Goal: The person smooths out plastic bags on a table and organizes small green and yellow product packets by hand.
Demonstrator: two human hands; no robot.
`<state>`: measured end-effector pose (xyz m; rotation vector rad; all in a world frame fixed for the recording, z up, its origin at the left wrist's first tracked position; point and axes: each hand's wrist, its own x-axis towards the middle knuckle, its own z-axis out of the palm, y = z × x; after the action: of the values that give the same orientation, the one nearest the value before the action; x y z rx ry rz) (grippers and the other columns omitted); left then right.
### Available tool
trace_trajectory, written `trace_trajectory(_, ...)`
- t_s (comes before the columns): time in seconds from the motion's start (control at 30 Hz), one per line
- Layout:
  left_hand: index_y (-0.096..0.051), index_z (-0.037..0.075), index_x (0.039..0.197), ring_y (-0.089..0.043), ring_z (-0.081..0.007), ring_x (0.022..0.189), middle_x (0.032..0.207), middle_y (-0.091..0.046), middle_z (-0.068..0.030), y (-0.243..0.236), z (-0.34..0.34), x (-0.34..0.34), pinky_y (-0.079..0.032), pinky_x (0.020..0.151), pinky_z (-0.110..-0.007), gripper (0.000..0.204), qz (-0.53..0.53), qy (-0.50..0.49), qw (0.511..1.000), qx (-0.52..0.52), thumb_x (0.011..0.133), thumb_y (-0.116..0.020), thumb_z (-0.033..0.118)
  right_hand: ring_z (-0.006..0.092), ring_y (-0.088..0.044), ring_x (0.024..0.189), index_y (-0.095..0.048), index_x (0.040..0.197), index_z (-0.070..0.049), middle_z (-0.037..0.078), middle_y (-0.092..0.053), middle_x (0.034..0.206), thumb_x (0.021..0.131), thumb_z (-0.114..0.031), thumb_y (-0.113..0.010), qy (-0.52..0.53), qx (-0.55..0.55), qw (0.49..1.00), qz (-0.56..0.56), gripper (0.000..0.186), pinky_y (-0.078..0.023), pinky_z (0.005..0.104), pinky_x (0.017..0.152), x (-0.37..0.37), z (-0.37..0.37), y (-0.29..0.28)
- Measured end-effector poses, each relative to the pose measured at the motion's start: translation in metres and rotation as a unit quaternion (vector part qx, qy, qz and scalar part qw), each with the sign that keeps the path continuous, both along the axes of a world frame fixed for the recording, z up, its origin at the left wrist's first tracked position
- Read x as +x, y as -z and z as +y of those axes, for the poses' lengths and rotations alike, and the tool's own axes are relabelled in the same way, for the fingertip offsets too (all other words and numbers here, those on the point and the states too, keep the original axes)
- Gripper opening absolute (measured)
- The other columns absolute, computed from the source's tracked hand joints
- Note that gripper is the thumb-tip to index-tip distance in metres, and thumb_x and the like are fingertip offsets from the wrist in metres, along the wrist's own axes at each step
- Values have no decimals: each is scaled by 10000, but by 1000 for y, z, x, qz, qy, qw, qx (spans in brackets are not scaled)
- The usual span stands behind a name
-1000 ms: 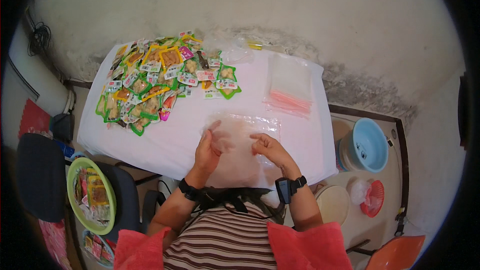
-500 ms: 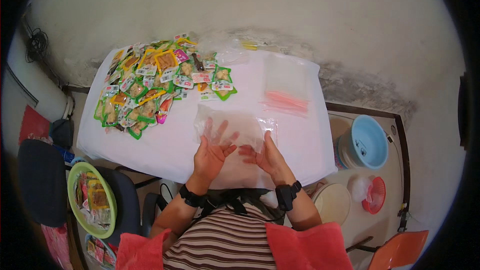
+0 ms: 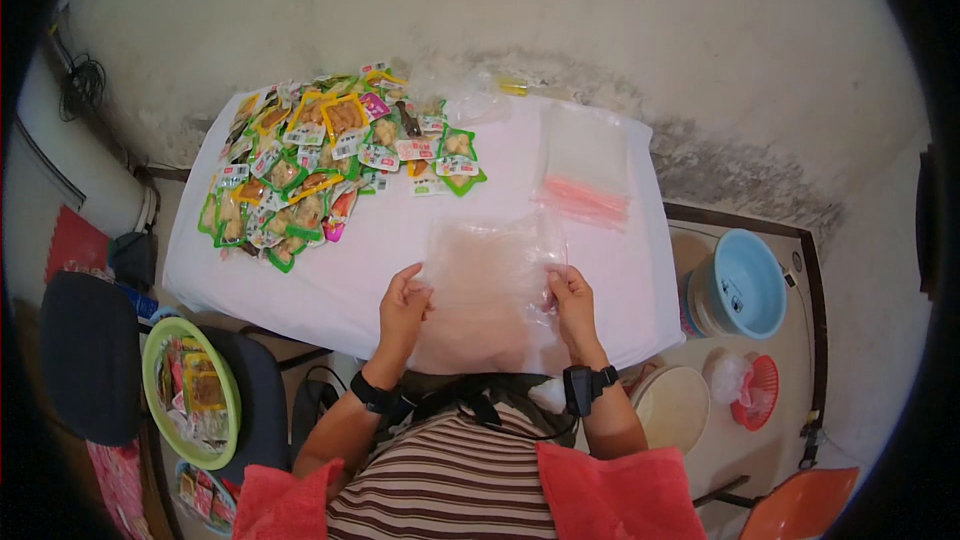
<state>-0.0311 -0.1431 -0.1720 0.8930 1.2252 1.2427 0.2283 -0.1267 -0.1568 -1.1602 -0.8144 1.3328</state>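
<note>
Both my hands hold up one clear plastic bag over the near edge of the white-covered table. My left hand pinches the bag's left edge. My right hand pinches its right edge. The bag looks empty and hangs between them. A heap of several small snack packets, green, yellow and pink, lies on the table's far left. A stack of clear bags with pink strips lies at the far right of the table.
A green basket with packets rests on a dark chair at my left. On my right are a light blue basin, a cream bowl and a red strainer. A rough wall runs behind the table.
My hands moved from pressing the bag flat on the table to its two side edges and lifted it upright toward me.
</note>
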Motion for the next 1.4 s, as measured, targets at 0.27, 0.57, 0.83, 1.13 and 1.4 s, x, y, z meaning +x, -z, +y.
trace_trajectory(0.27,-553,21,1142,-574,-134,783,931,-618,-92,-18,27,-19,-474,694,-259,345,321,-38,936,139,847,-608,192,57,-480,541,-600,921,-30,-22,-513,637,884,-131,-546,-18,-17,997,-76,120,-414,209,491,24,-5,16)
trace_trajectory(0.57,-627,9,978,-574,-100,774,872,-644,-55,-32,99,-3,-437,682,-225,235,119,155,980,-36,857,-603,209,66,-513,624,-607,1020,-38,-10,-556,715,878,-156,-572,-58,24,992,-112,188,-444,219,577,29,-9,6)
trace_trajectory(0.83,-643,29,905,-565,-70,645,788,-645,-30,-45,86,16,-388,556,-190,143,13,102,994,-48,857,-602,158,83,-518,640,-598,974,-20,-14,-555,706,868,-219,-595,2,55,989,-138,225,-444,228,621,28,35,-20)
trace_trajectory(1.13,-577,33,813,-506,-77,530,701,-569,-20,-7,107,15,-393,456,-202,122,-13,-9,1000,-13,872,-573,140,69,-392,395,-513,707,-42,-19,-425,482,890,-214,-543,91,13,954,-286,253,-327,248,376,22,58,3)
trace_trajectory(1.4,-556,32,795,-497,-94,527,643,-555,-28,-10,113,27,-401,480,-242,110,231,-14,972,41,857,-538,120,87,-440,441,-522,733,-44,17,-481,523,889,-232,-535,106,17,925,-364,245,-368,269,416,37,72,41)
